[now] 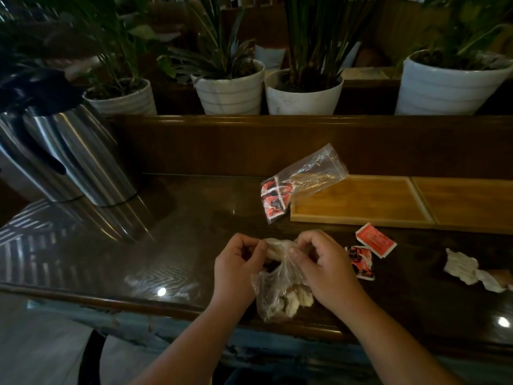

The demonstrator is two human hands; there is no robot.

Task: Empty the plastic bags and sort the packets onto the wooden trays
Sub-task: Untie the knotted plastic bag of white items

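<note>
My left hand (238,262) and my right hand (322,262) both pinch the twisted top of a clear plastic bag (277,290) near the table's front edge. Pale lumps fill its bottom. A second clear bag (308,173) lies farther back, its open end over the left wooden tray (361,201), with red packets (274,200) in its lower end. A second wooden tray (469,204) adjoins on the right. Loose on the table to the right of my hands lie a red-and-white packet (376,240) and a red-and-black packet (361,262).
Two steel thermos jugs (69,157) stand at the left on the glossy dark table (166,245). Crumpled white paper (469,269) lies at the right. Several potted plants in white pots (230,87) line the ledge behind a raised wooden wall.
</note>
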